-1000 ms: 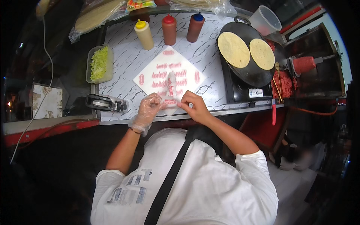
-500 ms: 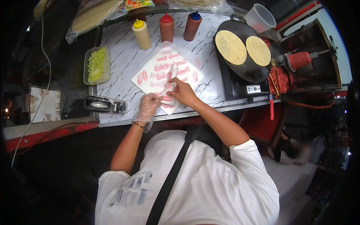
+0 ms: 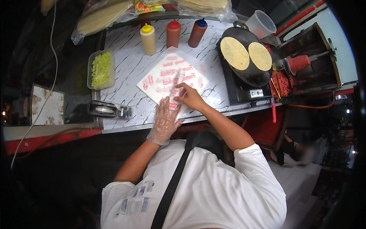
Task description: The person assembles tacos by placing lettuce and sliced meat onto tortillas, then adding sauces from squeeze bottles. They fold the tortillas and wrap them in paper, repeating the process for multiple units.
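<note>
A slim roll wrapped in printed white paper [image 3: 176, 84] lies slanting on a stack of square wrapping sheets [image 3: 156, 75] with red print. My left hand [image 3: 164, 120], in a clear plastic glove, lies flat with fingers stretched over the near end of the roll. Bare, my right hand [image 3: 190, 96] bends its fingers and thumb against the right side of the roll, gripping it around the middle. What is inside the paper cannot be seen.
Three sauce bottles [image 3: 173, 33] line the back. A tub of shredded lettuce [image 3: 100, 68] and a tape dispenser [image 3: 109, 110] stand left. On the right, a black griddle [image 3: 248, 78] carries two flatbreads [image 3: 234, 53], beside shredded meat [image 3: 281, 82], tongs [image 3: 275, 80] and a red-handled utensil [image 3: 273, 110].
My left hand has moved right and unfolded from a pinch to lie flat on the roll's near end. My right hand has shifted slightly right and nearer, staying at the roll.
</note>
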`<state>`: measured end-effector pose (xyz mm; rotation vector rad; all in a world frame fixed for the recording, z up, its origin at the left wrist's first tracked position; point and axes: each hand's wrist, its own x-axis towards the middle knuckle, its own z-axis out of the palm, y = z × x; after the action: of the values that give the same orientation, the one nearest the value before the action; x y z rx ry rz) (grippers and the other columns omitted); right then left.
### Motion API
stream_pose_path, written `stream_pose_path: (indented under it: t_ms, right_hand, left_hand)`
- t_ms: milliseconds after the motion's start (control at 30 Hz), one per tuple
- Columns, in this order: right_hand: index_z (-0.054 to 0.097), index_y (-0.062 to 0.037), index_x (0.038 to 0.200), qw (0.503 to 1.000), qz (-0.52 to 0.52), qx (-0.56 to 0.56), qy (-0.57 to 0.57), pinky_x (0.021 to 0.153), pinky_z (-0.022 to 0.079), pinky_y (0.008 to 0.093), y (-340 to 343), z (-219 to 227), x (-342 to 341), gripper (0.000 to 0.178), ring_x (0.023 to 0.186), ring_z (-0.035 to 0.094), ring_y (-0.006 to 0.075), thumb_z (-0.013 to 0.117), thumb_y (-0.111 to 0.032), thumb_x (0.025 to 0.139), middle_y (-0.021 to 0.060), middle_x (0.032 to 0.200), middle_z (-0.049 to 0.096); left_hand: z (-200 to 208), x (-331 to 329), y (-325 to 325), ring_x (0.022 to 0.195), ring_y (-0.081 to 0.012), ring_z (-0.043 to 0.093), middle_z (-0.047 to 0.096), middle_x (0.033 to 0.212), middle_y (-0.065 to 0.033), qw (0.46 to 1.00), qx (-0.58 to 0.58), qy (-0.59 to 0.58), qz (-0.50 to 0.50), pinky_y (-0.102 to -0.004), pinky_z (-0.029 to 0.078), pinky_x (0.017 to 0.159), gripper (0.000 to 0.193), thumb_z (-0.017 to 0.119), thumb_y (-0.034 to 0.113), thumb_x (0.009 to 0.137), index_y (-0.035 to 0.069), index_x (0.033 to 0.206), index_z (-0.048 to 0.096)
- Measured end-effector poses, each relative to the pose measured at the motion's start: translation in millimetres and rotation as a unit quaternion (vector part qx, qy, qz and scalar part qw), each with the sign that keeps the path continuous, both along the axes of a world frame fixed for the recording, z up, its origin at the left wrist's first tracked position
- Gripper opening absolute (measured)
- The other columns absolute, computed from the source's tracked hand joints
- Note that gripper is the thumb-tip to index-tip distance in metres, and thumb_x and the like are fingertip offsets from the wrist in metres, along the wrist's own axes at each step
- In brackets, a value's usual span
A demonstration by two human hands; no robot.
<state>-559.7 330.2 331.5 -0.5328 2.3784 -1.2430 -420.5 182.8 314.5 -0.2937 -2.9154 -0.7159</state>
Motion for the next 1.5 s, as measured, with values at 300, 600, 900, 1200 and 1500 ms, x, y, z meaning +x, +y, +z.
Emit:
stream_pose_path:
  t_ms: [300, 600, 900, 1200, 1500]
  right_hand:
    - [0.064, -0.0094, 0.120, 0.978, 0.188, -0.023, 0.091, 0.070, 0.050, 0.0391, -90, 37, 40, 0.038, 0.074, 0.061, 0.0261, 0.074, -0.021, 0.086, 0.0107, 0.087, 0.060]
    - [0.072, -0.0094, 0.108, 0.963, 0.244, -0.002, 0.118, 0.085, 0.052, 0.0453, -203, 20, 54, 0.047, 0.097, 0.068, 0.0373, 0.079, -0.044, 0.077, 0.0207, 0.099, 0.071]
    - [0.077, -0.0048, 0.084, 0.907, 0.167, -0.157, -0.353, 0.062, 0.055, 0.0368, -209, 9, 50, 0.016, 0.068, 0.068, 0.0212, 0.083, -0.015, 0.073, 0.0114, 0.077, 0.073]
    - [0.073, -0.0013, 0.085, 0.986, 0.119, 0.020, 0.113, 0.084, 0.052, 0.0438, -166, -18, 75, 0.010, 0.091, 0.066, 0.0395, 0.069, -0.008, 0.079, 0.0215, 0.097, 0.064]
    - [0.076, -0.0019, 0.088, 0.993, -0.105, -0.046, -0.009, 0.070, 0.050, 0.0350, -23, -21, 30, 0.020, 0.075, 0.062, 0.0224, 0.080, -0.017, 0.076, 0.0127, 0.085, 0.067]
  left_hand:
    - [-11, 5, -1, 0.138, -0.0508, 0.034, 0.038, 0.146, -0.0354, 0.999, 0.021, 0.041, 0.002, -0.0597, 0.028, 0.114, 0.061, 0.066, 0.038, 0.090, 0.013, 0.143, 0.052]
    - [-16, 4, -3, 0.135, -0.0535, 0.038, 0.041, 0.143, -0.0348, 0.986, 0.081, 0.145, -0.010, -0.0611, 0.032, 0.109, 0.055, 0.063, 0.036, 0.091, 0.012, 0.139, 0.057]
    - [-25, -4, -4, 0.138, -0.0563, 0.032, 0.038, 0.147, -0.0347, 0.993, -0.008, 0.113, -0.046, -0.0658, 0.028, 0.111, 0.061, 0.063, 0.042, 0.091, 0.009, 0.141, 0.055]
    - [-30, -1, -4, 0.145, -0.0533, 0.024, 0.026, 0.155, -0.0349, 0.999, -0.017, 0.044, -0.015, -0.0622, 0.024, 0.115, 0.066, 0.063, 0.047, 0.090, 0.017, 0.147, 0.051]
    - [-23, 3, 0, 0.145, -0.0508, 0.024, 0.026, 0.154, -0.0331, 0.999, 0.031, 0.033, 0.011, -0.0617, 0.023, 0.116, 0.068, 0.070, 0.042, 0.087, 0.011, 0.144, 0.050]
